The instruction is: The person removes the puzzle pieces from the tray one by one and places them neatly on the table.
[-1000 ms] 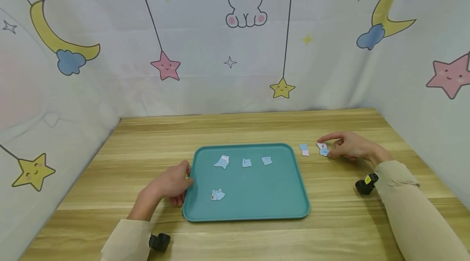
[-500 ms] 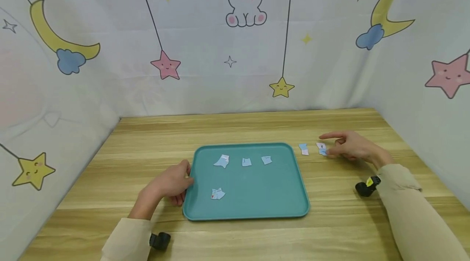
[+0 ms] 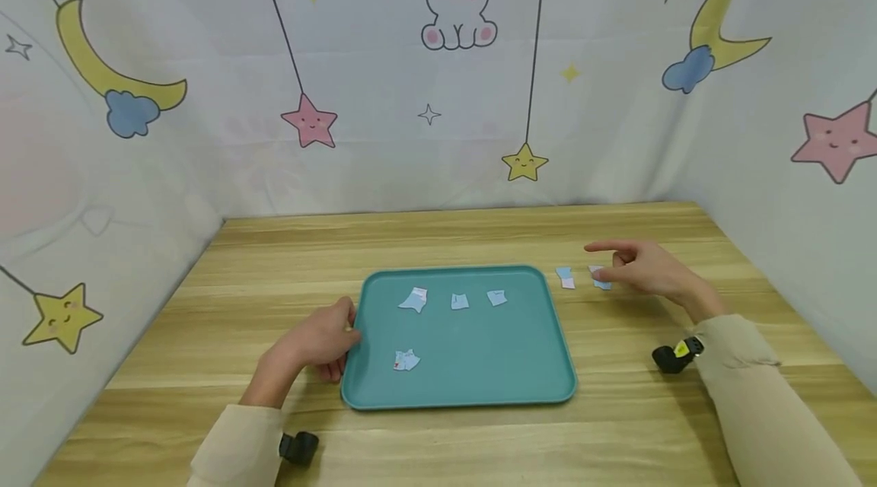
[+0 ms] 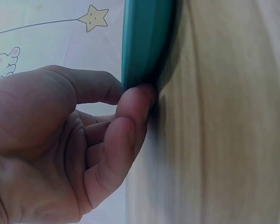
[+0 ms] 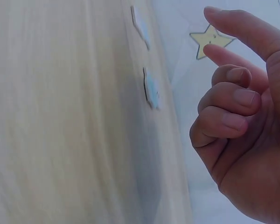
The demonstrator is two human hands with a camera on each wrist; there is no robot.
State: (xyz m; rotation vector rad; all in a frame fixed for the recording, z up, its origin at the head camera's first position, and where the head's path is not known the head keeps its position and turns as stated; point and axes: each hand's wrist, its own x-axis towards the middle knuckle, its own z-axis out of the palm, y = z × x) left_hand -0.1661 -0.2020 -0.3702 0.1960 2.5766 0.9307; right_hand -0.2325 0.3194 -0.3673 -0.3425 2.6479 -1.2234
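My left hand grips the left rim of a teal tray, thumb on top of the edge and fingers below, as the left wrist view shows. My right hand hovers over the table right of the tray, thumb and index finger stretched out and the other fingers curled, holding nothing. Below its thumb lies a small irregular blue-and-white puzzle piece, partly covered in the head view. In the right wrist view this piece lies flat, apart from the fingers. Left of it lies a second blue-and-pink piece.
On the tray lie a pale blue piece, two smaller pieces along the back, and a joined-looking cluster at front left. The wooden table meets a printed cloth backdrop at the back and sides.
My right hand has risen off the right puzzle piece and shifted slightly left; its index finger is now straighter. The left hand keeps its hold on the tray.
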